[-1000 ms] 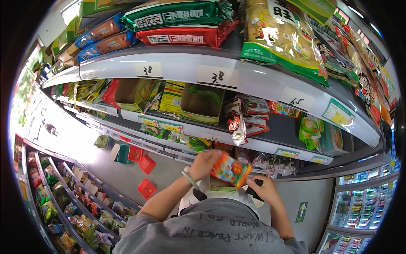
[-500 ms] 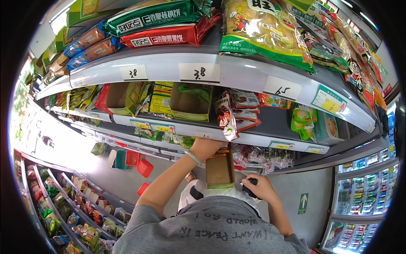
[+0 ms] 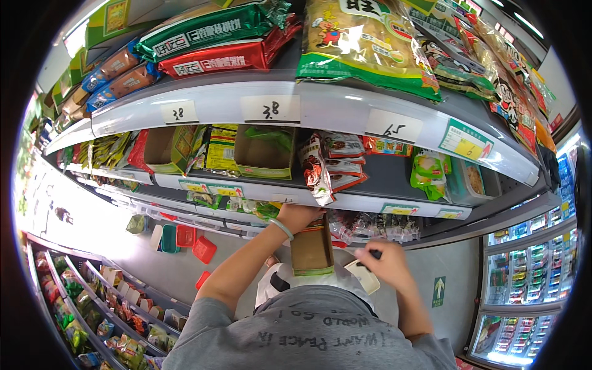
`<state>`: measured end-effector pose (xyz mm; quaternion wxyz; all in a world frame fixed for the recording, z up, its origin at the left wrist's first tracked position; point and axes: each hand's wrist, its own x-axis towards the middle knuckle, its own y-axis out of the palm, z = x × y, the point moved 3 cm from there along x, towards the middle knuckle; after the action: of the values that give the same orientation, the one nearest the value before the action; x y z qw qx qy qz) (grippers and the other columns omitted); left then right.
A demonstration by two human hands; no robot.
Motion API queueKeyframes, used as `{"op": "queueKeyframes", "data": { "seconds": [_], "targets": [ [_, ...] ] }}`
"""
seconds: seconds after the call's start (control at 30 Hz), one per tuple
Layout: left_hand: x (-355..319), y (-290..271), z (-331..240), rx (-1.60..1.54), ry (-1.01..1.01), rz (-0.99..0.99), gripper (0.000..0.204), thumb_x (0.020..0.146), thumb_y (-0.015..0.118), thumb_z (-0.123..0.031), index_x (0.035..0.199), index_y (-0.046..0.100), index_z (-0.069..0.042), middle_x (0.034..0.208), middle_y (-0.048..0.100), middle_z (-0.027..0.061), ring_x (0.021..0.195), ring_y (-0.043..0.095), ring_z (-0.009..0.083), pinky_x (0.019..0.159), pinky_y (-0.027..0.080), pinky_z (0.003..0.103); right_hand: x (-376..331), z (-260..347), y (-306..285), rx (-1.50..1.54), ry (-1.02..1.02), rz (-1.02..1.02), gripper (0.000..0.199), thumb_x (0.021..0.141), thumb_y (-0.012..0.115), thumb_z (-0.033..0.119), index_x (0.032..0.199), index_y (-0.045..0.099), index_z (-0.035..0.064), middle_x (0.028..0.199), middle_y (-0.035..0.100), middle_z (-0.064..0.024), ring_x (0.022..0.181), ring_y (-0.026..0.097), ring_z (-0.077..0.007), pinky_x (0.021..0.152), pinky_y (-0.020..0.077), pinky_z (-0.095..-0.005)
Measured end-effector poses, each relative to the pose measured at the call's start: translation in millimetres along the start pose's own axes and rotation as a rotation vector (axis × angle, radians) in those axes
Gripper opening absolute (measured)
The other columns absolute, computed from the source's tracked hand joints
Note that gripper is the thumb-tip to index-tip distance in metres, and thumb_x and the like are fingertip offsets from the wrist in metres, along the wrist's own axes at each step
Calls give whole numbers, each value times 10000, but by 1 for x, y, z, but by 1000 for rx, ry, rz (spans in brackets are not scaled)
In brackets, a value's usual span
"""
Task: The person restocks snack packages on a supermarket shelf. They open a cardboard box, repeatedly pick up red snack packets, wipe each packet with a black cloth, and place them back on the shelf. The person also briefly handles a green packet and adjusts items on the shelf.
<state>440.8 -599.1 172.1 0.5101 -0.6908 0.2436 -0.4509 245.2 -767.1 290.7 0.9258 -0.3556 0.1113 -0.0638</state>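
My left hand (image 3: 300, 217) is closed at the far end of a cardboard display box (image 3: 311, 251), just below the shelf edge. Its fingertips are mostly hidden there. The box has a green rim, and its bare brown inside faces up in front of my body. To the right of the box, my right hand (image 3: 383, 264) is closed around a small black object (image 3: 375, 253), whose kind I cannot make out. This hand is slightly blurred and apart from the box. Clear-wrapped snack packs (image 3: 376, 227) lie on the lower shelf beyond it.
Above my hands juts a shelf with red-and-white snack packets (image 3: 327, 163) and another open box (image 3: 265, 154). The top shelf (image 3: 216, 98) carries large snack bags. Red baskets (image 3: 204, 249) stand on the floor at left. A pale rounded object (image 3: 368, 280) lies below my right hand.
The scene has shifted slightly left. My right hand has moved up and away from my body, with the black object still in it, uncovering the pale object. My left hand stays at the box.
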Motion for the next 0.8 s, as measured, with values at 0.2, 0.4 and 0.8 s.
{"op": "queueKeyframes", "data": {
  "seconds": [0.2,0.4,0.8],
  "targets": [
    [1,11,8,-7,-137,60,431,894,594,-497,1058,680,-108,932,673,132,880,647,328,756,509,483,29,66,-82,-303,-209,-477,294,843,721,294,733,663,28,713,612,-137,692,601,-314,631,452,-384],
    [4,31,13,-182,-120,55,257,872,604,-280,1050,666,-104,978,672,139,930,644,345,798,512,476,106,79,-119,-746,-324,-550,278,861,679,245,1107,655,116,1070,663,-113,978,643,-312,797,511,-407],
    [-8,4,-1,80,-48,-64,330,862,638,-331,1094,670,-98,1017,666,130,947,635,331,805,503,473,196,4,-114,-933,-402,-609,478,829,719,242,1268,591,105,1255,603,-167,1178,546,-380,985,436,-487]
  ]
}}
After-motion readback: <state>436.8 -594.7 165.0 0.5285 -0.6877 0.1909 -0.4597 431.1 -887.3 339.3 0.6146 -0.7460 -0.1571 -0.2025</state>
